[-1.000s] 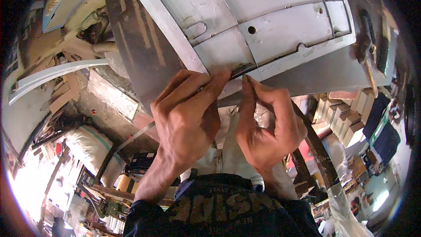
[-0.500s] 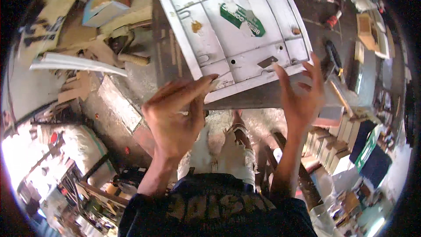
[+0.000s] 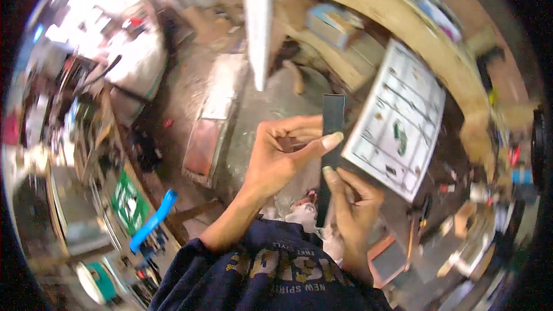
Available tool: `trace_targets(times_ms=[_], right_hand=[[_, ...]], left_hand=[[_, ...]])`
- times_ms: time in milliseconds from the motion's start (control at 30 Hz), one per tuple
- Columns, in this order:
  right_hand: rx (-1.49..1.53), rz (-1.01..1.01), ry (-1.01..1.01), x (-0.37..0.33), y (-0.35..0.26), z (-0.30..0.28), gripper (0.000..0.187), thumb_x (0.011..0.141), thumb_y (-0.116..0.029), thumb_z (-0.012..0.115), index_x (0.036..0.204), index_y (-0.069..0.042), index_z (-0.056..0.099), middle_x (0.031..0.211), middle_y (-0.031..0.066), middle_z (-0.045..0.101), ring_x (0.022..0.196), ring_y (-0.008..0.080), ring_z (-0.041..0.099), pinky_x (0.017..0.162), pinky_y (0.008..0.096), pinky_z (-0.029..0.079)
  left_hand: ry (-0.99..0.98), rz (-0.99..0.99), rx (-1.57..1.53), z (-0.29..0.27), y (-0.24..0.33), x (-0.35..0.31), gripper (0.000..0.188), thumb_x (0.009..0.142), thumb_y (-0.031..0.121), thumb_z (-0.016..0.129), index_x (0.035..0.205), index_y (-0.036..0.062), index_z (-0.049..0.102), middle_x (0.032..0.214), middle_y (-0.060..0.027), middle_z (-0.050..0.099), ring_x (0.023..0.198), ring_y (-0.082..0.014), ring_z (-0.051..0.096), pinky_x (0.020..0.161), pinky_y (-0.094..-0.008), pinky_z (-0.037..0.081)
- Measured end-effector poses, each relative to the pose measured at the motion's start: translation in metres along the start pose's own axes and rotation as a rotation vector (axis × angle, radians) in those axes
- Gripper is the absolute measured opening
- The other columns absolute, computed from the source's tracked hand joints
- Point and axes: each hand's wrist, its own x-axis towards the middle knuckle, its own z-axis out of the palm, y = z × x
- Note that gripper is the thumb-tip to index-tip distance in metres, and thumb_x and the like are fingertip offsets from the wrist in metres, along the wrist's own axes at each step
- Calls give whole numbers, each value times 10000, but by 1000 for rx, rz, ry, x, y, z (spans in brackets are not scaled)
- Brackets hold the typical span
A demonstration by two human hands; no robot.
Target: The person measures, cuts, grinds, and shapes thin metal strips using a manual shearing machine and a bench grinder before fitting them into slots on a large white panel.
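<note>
Upright in front of my chest is a flat, narrow dark strip (image 3: 333,114), black or dark grey. My left hand (image 3: 288,152) pinches its left side near the middle, thumb across the face. Lower down, my right hand (image 3: 354,201) grips the strip with thumb and fingertips from the right. What the strip is made of I cannot tell. To the right of the hands a white framed panel (image 3: 368,129) with a grid of dark lines lies on a dark surface. A green printed label (image 3: 399,137) is stuck to it.
Long white strips (image 3: 259,34) stick out beyond my left hand. On the floor lies a board (image 3: 223,89), part whitish, part reddish. A blue cardboard box (image 3: 331,26) stands at the back. A white sack (image 3: 135,72) and a bright blue piece (image 3: 154,222) are at the left.
My view has turned left, so the panel now appears farther right and smaller. My hands have left the panel's near edge and both now hold the dark strip.
</note>
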Motion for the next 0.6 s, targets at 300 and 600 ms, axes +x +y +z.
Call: trace_targets(times_ms=[300, 600], right_hand=[[-448, -930, -719, -42, -91, 168, 271, 764, 41, 716, 1006, -77, 747, 736, 99, 583, 713, 254, 535, 640, 368, 414], [-340, -1522, -1428, -161, -178, 405, 181, 734, 22, 692, 903, -34, 725, 728, 113, 583, 732, 294, 542, 676, 394, 412]], left_hand=[[438, 573, 917, -236, 130, -194, 211, 855, 116, 685, 1035, 17, 733, 1003, -147, 729, 923, -270, 698, 832, -365, 522], [22, -86, 859, -396, 168, -380, 311, 726, 97, 833, 992, -9, 711, 758, -85, 687, 650, -145, 609, 616, -313, 493]])
